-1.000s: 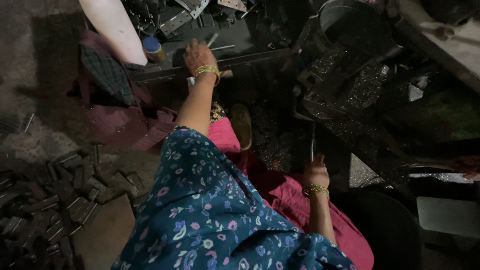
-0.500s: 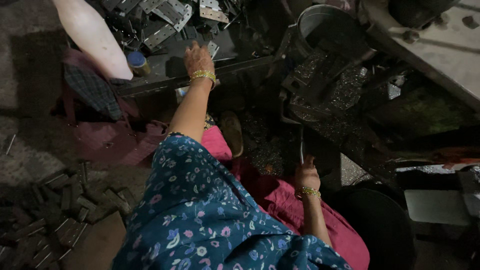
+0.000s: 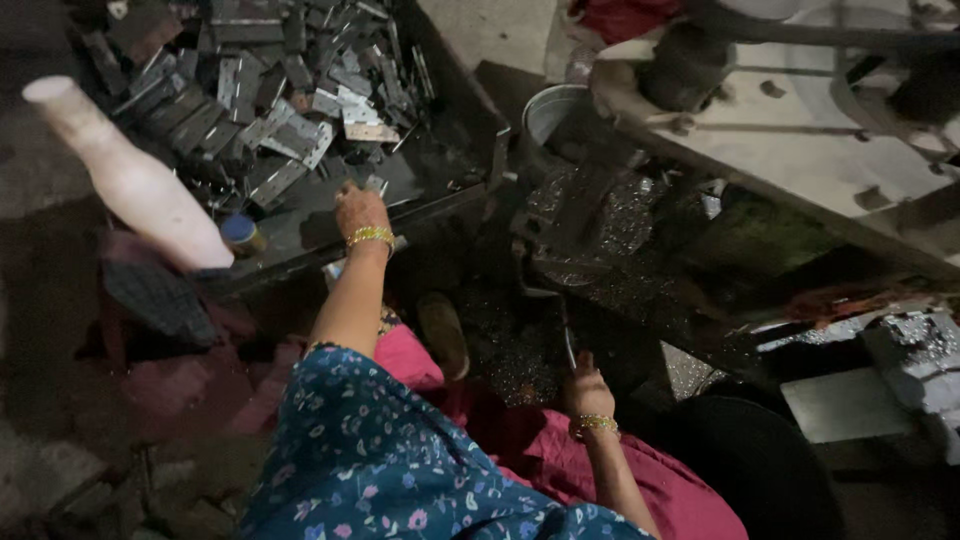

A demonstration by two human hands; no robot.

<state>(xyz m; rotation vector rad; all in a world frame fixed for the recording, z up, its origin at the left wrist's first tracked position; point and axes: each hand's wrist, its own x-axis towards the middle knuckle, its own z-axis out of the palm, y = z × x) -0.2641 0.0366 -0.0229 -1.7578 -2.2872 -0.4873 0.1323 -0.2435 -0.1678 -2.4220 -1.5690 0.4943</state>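
Note:
My left hand [image 3: 360,212], with gold bangles at the wrist, reaches forward onto a dark tray [image 3: 440,190] heaped with several flat metal hinge plates [image 3: 270,110]; its fingers rest among the plates at the tray's near edge, and whether they hold one is hidden. My right hand [image 3: 588,392], also bangled, is closed around a thin metal lever [image 3: 566,340] that rises toward a dark press machine [image 3: 590,220]. My blue flowered sleeve and pink garment fill the bottom of the view.
A pale rounded leg or post [image 3: 130,185] crosses the upper left beside a small blue-capped container [image 3: 240,232]. A metal pot [image 3: 560,110] stands behind the machine. A pale machine frame [image 3: 800,150] spans the right. Metal shavings cover the floor under the machine.
The view has tilted up and forward, so the tray of plates now fills the upper left. My left hand stays on the tray edge; my right hand keeps its grip on the lever.

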